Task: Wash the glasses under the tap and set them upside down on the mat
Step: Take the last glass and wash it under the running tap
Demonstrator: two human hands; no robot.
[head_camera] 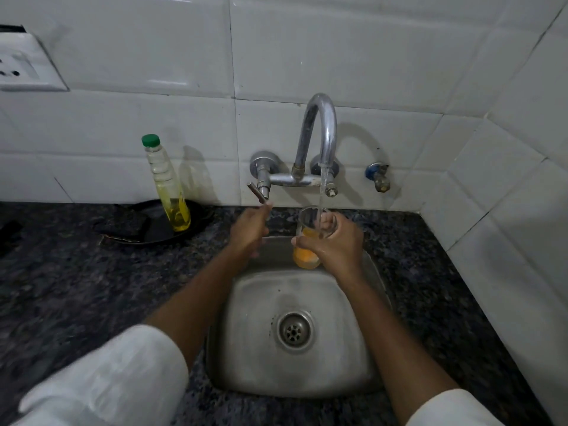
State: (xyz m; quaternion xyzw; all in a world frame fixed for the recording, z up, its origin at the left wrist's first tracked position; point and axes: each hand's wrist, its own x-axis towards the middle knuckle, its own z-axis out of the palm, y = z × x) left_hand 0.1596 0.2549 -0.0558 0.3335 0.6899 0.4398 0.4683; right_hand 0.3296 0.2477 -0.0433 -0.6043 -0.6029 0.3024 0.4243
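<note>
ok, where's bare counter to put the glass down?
Right of the sink, the dark counter runs bare to the tiled wall. Front-left of the sink is bare too. Back-left is crowded: black pan with oil bottle.

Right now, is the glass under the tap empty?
No, the glass gripped by the right hand holds orange liquid in its lower part while water from the tap streams into it.

Sink basin (261,348) lies open below; tap spout (322,124) arches overhead

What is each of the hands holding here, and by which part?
Right hand grips the clear drinking glass with orange liquid around its middle. Left hand touches the metal tap lever, holding nothing.
</note>
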